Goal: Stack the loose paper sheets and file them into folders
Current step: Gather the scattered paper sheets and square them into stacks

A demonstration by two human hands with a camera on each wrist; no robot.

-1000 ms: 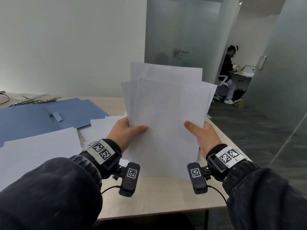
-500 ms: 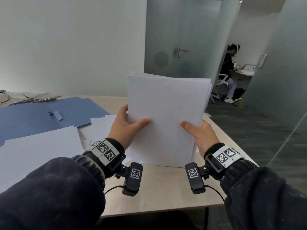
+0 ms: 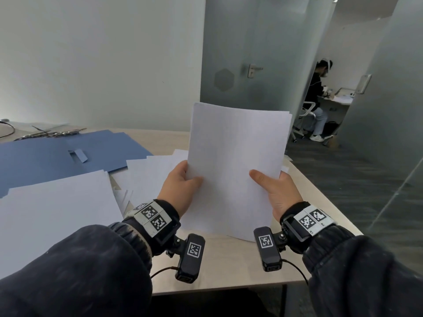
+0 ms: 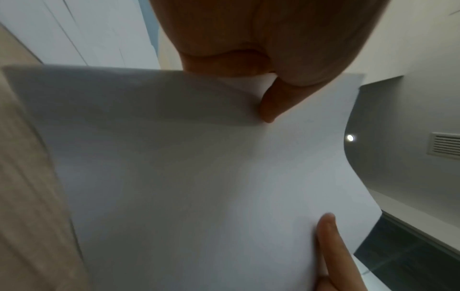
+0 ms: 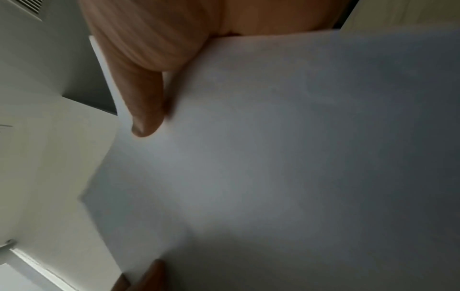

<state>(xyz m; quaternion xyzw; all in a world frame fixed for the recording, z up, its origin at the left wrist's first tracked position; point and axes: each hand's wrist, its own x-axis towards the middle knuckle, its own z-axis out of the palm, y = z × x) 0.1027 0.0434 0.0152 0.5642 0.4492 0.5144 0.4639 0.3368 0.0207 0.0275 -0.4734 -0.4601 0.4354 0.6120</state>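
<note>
Squared up now, where a second ago fanned and splayed: a stack of paper (image 3: 235,161) held upright, edges nearly flush, only a sliver of offset showing at the top right corner. Lower than before too, bottom edge down at or just above the table (image 3: 229,266), contact not clear from the head view. Gripped low on its left edge by the left hand (image 3: 180,191), thumb across the front, fingers behind; gripped on the right edge by the right hand (image 3: 278,193), thumb likewise laid on the front sheet. Both hands clamped on the stack, one per side, well apart with the paper between. Same grip confirmed at the left wrist, thumb (image 4: 273,102) pressed to the sheet, and at the right wrist, thumb (image 5: 144,110) along the edge. Left of the hands, loose sheets (image 3: 55,213) spread flat on the table, more of them (image 3: 151,172) behind the left hand. Beyond those, an open blue folder (image 3: 57,159) lying flat. Farther back, a glass door (image 3: 251,65) and a seated person (image 3: 318,99) at a desk.
</note>
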